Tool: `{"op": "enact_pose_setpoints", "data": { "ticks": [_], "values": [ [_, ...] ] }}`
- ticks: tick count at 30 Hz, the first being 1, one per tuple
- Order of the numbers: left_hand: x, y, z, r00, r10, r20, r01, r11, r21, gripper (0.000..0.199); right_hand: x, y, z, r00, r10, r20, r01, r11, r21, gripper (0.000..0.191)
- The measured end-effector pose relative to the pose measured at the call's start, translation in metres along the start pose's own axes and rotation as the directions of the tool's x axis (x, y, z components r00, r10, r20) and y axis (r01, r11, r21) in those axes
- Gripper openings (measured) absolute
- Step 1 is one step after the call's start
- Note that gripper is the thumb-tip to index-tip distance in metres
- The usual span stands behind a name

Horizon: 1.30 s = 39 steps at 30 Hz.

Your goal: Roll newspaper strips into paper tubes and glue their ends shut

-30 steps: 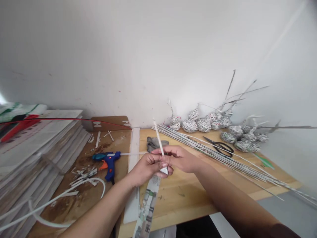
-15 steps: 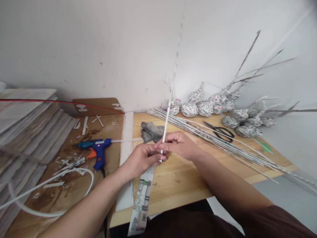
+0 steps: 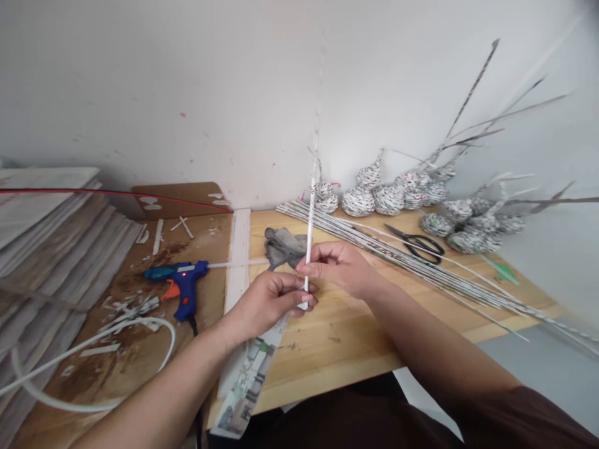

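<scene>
A thin white paper tube (image 3: 311, 215) stands nearly upright before me, its far end fading against the wall. My right hand (image 3: 340, 269) pinches the tube between thumb and fingers, a little above its lower end. Just below, my left hand (image 3: 271, 300) is closed with thumb and fingers around the tube's bottom tip. A printed paper strip (image 3: 248, 383) runs from under the left fingers down over the table's front edge; where it meets the tube is partly hidden. Behind the hands lies a crumpled grey mesh cloth (image 3: 283, 246).
On the left are a blue glue gun (image 3: 185, 284), paper scraps, a looped white tube (image 3: 154, 321) and a tall paper stack (image 3: 60, 249). Right of my hands lie a bundle of paper sticks (image 3: 397, 255) and black scissors (image 3: 421, 246). Several woven gourd shapes (image 3: 388, 199) stand along the wall.
The paper tube's top has swung left, so it stands more upright. The paper strip's loose end has shifted left. Both hands keep nearly the same place and grip.
</scene>
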State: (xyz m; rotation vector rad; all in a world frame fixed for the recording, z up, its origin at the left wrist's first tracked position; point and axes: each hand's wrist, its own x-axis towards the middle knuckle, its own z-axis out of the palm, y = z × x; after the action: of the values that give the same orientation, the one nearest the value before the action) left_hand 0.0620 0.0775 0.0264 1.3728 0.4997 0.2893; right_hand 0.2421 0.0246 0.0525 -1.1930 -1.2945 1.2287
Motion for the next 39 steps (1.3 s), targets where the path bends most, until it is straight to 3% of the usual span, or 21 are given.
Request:
{"op": "enact_pose_setpoints", "data": {
  "ticks": [2,7,12,17,22,27,32,36,39],
  "values": [
    [0.000,0.001,0.000,1.000,0.003,0.004,-0.003,1.000,0.007,0.024,0.001,0.000,0.000,1.000,-0.013,-0.027,0.014,1.000,0.027,0.022],
    [0.000,0.000,0.000,1.000,0.013,-0.007,-0.013,1.000,0.028,0.023,0.000,-0.003,0.000,0.996,0.010,0.084,-0.005,0.999,-0.051,0.025],
    [-0.001,0.000,0.000,1.000,-0.007,-0.030,0.008,1.000,0.028,0.029,0.000,-0.003,0.001,0.997,-0.019,-0.072,0.016,0.999,-0.045,0.027],
    [-0.001,0.001,-0.001,1.000,-0.016,-0.018,0.016,0.999,0.035,0.027,-0.001,-0.004,0.000,0.997,-0.029,0.076,0.030,0.999,-0.022,0.026],
    [-0.001,-0.001,-0.001,1.000,-0.012,-0.002,0.012,0.999,0.032,0.029,0.000,-0.004,0.000,0.992,-0.085,-0.090,0.078,0.994,-0.081,0.027],
    [-0.001,0.001,0.001,0.999,-0.032,0.003,0.032,0.999,0.039,0.028,-0.001,-0.006,-0.001,0.994,-0.063,0.087,0.075,0.988,-0.136,0.028],
    [-0.001,0.005,0.002,0.999,-0.031,0.011,0.030,0.997,0.066,0.024,-0.002,-0.006,0.000,0.996,-0.061,-0.066,0.054,0.994,-0.096,0.027],
    [-0.002,0.007,0.001,0.999,-0.027,0.044,0.024,0.998,0.058,0.024,-0.003,-0.010,0.001,0.996,-0.044,0.081,0.052,0.994,-0.099,0.028],
    [-0.003,0.007,0.000,0.998,-0.027,0.058,0.024,0.998,0.059,0.023,-0.003,-0.009,0.001,0.999,-0.030,0.037,0.033,0.996,-0.084,0.025]
  ]
}}
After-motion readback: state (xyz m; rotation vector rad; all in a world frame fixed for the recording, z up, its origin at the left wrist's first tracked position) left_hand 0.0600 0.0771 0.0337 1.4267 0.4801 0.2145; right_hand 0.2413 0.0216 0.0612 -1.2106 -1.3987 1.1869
